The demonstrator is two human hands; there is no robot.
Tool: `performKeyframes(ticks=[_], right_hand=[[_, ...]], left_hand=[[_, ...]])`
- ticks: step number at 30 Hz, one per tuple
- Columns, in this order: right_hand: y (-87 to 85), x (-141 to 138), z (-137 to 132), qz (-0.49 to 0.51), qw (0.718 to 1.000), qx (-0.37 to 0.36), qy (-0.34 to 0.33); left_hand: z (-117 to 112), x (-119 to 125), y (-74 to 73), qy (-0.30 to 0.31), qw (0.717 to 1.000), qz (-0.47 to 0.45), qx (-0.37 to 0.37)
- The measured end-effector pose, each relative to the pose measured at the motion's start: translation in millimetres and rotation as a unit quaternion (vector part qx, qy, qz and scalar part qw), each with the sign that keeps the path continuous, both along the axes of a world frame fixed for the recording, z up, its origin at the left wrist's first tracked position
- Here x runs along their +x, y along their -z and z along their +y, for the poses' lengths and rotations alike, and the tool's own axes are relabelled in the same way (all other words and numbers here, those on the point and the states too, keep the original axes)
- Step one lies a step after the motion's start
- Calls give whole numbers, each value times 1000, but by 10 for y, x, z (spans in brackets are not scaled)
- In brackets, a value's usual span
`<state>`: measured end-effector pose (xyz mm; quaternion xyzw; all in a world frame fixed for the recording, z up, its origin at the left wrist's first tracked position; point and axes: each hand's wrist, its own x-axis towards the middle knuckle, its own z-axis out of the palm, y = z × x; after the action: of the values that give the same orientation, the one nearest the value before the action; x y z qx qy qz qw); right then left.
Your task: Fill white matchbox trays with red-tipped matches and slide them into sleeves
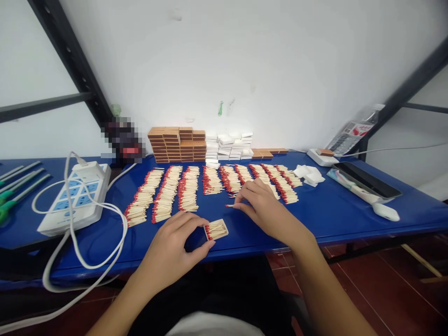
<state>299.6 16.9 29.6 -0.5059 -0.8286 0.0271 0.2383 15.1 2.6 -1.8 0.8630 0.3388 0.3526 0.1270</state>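
Note:
My left hand rests near the front edge of the blue table, its thumb and fingers closed on a small open matchbox tray partly filled with red-tipped matches. My right hand lies just behind it, fingertips pinched on a single match that lies on the table. Behind both hands run several rows of loose matches with red heads.
Stacks of brown matchbox sleeves and white trays stand against the wall. A white power strip with looped cable lies at left, beside green-handled tools. At right are white tissues, a phone and a plastic bottle.

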Motion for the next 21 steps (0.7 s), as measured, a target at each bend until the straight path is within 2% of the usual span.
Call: performKeyframes(ticks=[5,10,13,17,21], right_hand=[[-110,-172,-228,-2,999,-8,-48],[-92,-373,-341,-72,994,-2,-79],[-84,-434,-356,-76,993,-10,-93],[-105,-368,-336,-39,993,-42,-106],[-85,-168,-221,3,997,-35,-73]], left_hand=[[-1,-4,-1,2,1000,-3,-4],[1,-4,13,5,1000,-7,3],[2,0,13,9,1000,-6,-1],[6,0,7,6,1000,1,-6],[3,-2,4,3,1000,4,-10]])
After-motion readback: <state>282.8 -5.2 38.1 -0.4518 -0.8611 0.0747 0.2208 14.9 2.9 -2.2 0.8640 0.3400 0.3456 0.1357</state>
